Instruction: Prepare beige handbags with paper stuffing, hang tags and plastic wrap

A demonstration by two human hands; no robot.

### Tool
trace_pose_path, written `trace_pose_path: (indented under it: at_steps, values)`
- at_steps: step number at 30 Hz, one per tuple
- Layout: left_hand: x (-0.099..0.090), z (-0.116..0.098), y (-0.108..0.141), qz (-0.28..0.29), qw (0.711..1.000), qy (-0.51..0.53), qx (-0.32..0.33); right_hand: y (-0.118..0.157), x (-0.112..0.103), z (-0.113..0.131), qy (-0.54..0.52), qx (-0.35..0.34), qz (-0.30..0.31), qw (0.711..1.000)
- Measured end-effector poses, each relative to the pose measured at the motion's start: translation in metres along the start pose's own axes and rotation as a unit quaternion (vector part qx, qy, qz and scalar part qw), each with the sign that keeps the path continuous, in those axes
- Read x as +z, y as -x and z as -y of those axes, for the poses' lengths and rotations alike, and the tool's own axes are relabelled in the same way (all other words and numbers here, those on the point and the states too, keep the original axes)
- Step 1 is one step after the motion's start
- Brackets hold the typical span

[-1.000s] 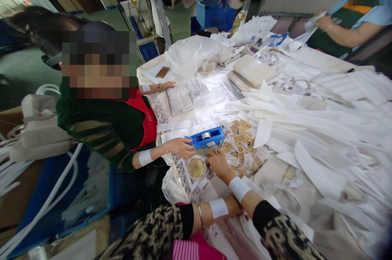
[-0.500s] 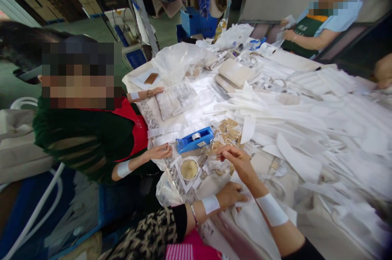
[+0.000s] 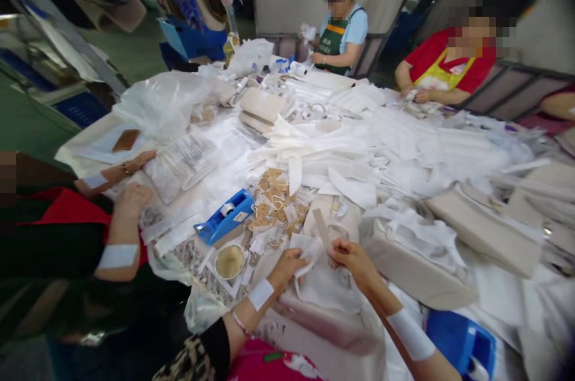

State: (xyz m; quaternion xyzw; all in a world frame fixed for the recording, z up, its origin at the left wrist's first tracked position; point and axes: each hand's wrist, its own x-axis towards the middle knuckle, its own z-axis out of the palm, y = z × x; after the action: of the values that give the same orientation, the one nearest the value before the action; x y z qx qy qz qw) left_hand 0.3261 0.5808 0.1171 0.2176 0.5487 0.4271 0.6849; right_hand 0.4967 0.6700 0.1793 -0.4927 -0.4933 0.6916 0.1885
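Note:
My left hand pinches the edge of a thin white sheet over a beige fabric item in front of me. Just to the right, my right hand is closed on a narrow pale strip that stands up from the fingertips. Beyond the hands lies a heap of brown tags with white strings. A blue tape dispenser sits left of the tags, and a round tin is nearer to my left hand.
A person's arm reaches in at the left, near a plastic-wrapped packet and a phone. Two people work across the table. Beige bags and a second blue dispenser lie at right.
The view has swung right. My right hand now holds up a pale strip, and my left hand has lifted a white sheet's edge. The neighbour's near hand has moved to the packet.

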Motion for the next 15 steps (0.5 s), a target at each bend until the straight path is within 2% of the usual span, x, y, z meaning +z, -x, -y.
trace_pose_path:
  at_steps: [4, 7, 12, 15]
  values:
    - [0.0, -0.004, -0.001, 0.009, 1.0, -0.016, -0.001, 0.007, -0.004, -0.006, -0.053, 0.031, -0.017, 0.998]
    - [0.002, -0.006, 0.0, 0.002, 1.0, -0.019, -0.003, 0.004, 0.005, -0.002, -0.048, 0.029, -0.002, 0.998]
    - [0.006, -0.009, 0.005, -0.024, 1.0, -0.005, 0.001, -0.019, 0.047, 0.014, -0.017, 0.016, 0.045, 0.999]
    - [0.006, -0.01, 0.006, -0.04, 0.999, 0.005, -0.003, -0.037, 0.076, 0.026, 0.051, -0.022, 0.051, 0.997]
